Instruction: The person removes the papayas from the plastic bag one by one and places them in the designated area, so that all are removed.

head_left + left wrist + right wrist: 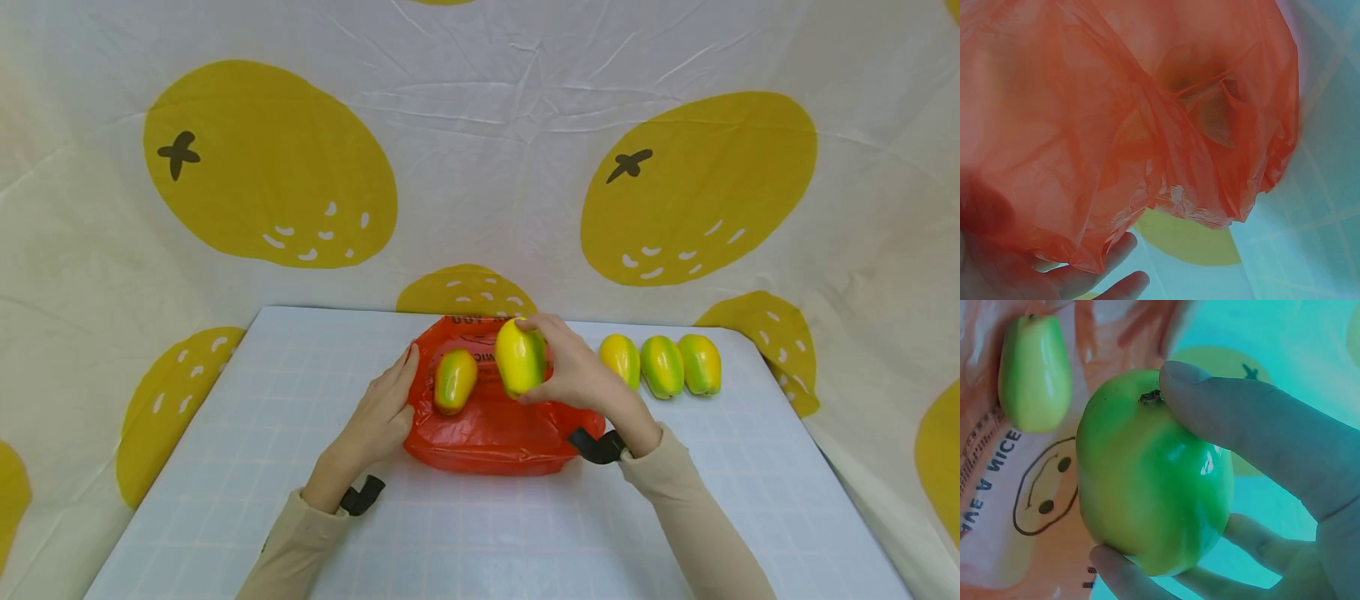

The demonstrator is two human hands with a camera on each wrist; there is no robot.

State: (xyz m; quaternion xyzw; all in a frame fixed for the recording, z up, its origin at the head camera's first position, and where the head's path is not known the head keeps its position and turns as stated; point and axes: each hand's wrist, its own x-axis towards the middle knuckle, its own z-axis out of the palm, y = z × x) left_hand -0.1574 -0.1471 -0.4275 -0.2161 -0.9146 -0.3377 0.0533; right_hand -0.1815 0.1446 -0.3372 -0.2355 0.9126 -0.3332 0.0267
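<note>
A red plastic bag (487, 429) lies on the table with its mouth spread, and one yellow-green fruit (455, 381) rests inside at the left. My right hand (570, 367) grips a second fruit (521, 357) above the bag, thumb at one end and fingers at the other. In the right wrist view this fruit (1154, 475) shows its stem end beside the thumb. My left hand (382, 412) is at the bag's left edge with fingers fairly straight. The left wrist view shows that hand (1054, 275) partly behind the bag film (1085, 144).
Three more yellow-green fruits, the nearest one (620, 360) among them, stand in a row to the right of the bag. A white table (225, 467) with a faint grid carries everything. Behind it hangs a pale cloth (487, 183) printed with large yellow fruits.
</note>
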